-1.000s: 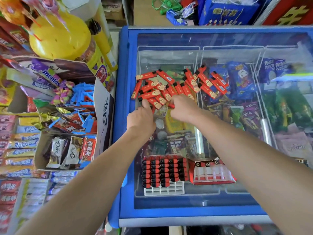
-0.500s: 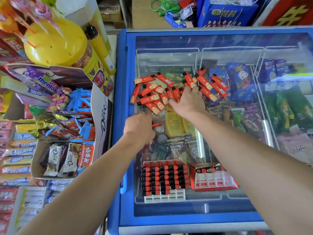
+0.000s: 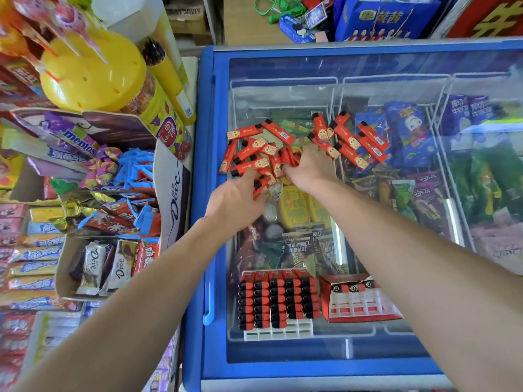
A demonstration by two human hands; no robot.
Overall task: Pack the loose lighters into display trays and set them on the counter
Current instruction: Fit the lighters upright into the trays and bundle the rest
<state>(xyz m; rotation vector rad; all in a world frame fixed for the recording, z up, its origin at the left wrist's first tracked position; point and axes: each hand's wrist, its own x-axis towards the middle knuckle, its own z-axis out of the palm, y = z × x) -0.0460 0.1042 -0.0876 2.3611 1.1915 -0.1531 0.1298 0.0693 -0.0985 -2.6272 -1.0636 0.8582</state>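
Several loose red lighters (image 3: 249,149) lie scattered on the glass lid of a blue freezer (image 3: 208,193), and more red lighters (image 3: 353,142) lie to the right. My left hand (image 3: 237,199) reaches into the near edge of the pile, its fingers curled round a lighter or two (image 3: 261,183). Beside it, my right hand (image 3: 308,168) grips a small bunch of lighters (image 3: 288,159) in the middle of the pile. Near the front edge stands a white display tray (image 3: 278,332) almost full of lighters. A red tray (image 3: 359,304) with only a back row filled stands next to it.
Left of the freezer are open sweet boxes: a Dove carton (image 3: 175,193), Mentos rolls (image 3: 80,140) and a yellow lollipop stand (image 3: 93,77). Ice-cream packets show through the glass. Blue boxes (image 3: 385,18) stand beyond the freezer's far edge.
My left hand has moved forward from below the pile into its near edge. My right hand has shifted left towards the pile's middle and gathered lighters.
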